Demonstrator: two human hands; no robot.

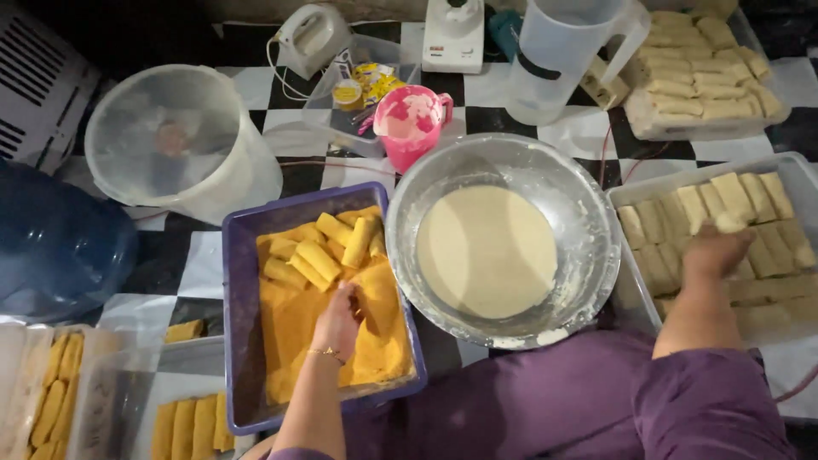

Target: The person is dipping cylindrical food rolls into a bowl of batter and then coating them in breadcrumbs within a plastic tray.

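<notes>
1. Far left of frame: clear containers (51, 388) hold orange-crumbed rolls, long axes running roughly bottom to top.
2. Left of centre: left hand (338, 319) is down in the purple tray (239, 255) of breadcrumbs (294, 328), fingers curled; whether it holds a roll, can't tell. Coated rolls (319, 255) sit in the tray's upper half, long axes mostly slanting diagonally.
3. Centre: metal bowl (588, 213) of pale batter (486, 251).
4. Right: right hand (711, 251) closed on a pale uncoated roll (730, 223) over the clear tray (630, 183); neighbours point toward frame top.
5. Judgement: roll each piece fully through the crumbs, press lightly, keep one hand dry.
</notes>
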